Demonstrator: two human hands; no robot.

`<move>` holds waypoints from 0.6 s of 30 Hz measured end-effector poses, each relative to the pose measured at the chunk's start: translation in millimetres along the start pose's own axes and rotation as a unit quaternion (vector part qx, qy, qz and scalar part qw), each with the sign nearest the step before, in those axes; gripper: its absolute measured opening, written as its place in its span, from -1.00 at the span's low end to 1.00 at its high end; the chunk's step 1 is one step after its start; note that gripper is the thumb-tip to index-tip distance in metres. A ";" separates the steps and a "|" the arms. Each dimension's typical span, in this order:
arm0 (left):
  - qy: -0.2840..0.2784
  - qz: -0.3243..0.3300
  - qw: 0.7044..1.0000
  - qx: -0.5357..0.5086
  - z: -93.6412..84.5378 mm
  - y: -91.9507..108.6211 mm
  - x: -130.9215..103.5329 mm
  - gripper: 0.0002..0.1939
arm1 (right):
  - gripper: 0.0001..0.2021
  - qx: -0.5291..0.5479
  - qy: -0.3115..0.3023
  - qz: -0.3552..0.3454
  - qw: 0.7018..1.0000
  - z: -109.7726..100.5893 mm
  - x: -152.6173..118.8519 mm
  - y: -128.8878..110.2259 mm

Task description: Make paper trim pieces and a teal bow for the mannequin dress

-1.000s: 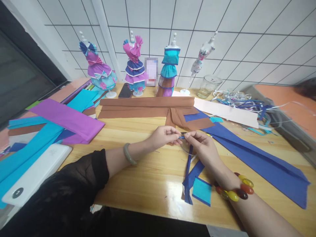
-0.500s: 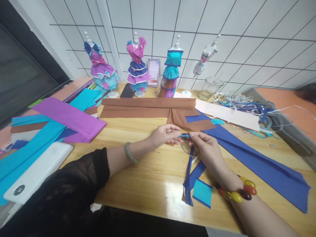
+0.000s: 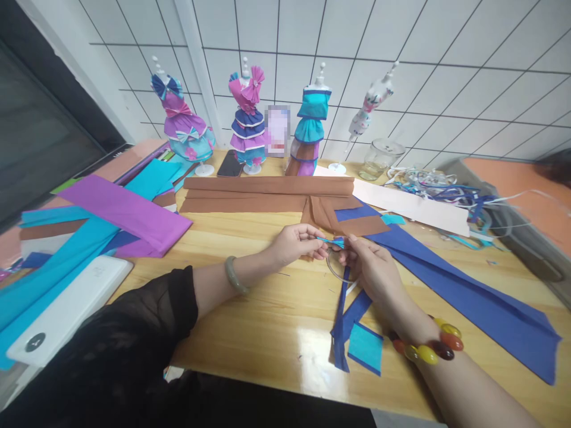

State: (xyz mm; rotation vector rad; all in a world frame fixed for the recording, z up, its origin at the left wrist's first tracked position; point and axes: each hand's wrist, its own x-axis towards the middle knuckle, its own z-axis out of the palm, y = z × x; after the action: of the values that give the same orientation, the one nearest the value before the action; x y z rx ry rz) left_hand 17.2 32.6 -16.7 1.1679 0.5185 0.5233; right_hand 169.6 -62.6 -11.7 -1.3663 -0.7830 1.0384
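Note:
A small folded bow of light and dark blue crepe paper (image 3: pixel 338 242) is held between my two hands above the table. My left hand (image 3: pixel 303 242) pinches its left end between thumb and fingers. At the other end, my right hand (image 3: pixel 368 258) has its thumb and index finger closed on the bow. A clear ring (image 3: pixel 335 270), perhaps a roll of tape, shows just below my right fingers, partly covered by them. Dark blue strips (image 3: pixel 343 333) and a light blue square with dark blue edges (image 3: pixel 366 349) lie on the table nearer to me.
Brown paper (image 3: pixel 267 195) lies behind my hands, and a long dark blue sheet (image 3: pixel 464 291) to the right. Dressed mini mannequins (image 3: pixel 314 113) and a glass jar (image 3: pixel 381 159) stand along the wall. Purple paper (image 3: pixel 127 214) and a white device (image 3: pixel 75 312) are at left.
My fingers have shifted slightly apart along the bow, and more of its fanned light blue paper shows between them. Everything on the table has stayed put.

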 end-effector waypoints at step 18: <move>-0.014 0.002 1.000 0.009 -1.1 2.4 -2.5 -0.62 | -0.77 -0.075 0.015 -0.013 0.997 1.8 -4.5 -4.1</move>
State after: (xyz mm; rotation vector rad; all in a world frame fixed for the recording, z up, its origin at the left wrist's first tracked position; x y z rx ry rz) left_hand 14.4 32.6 -14.5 1.1920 0.4988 0.5061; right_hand 166.8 -65.7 -6.9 -1.4914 -0.8694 0.9521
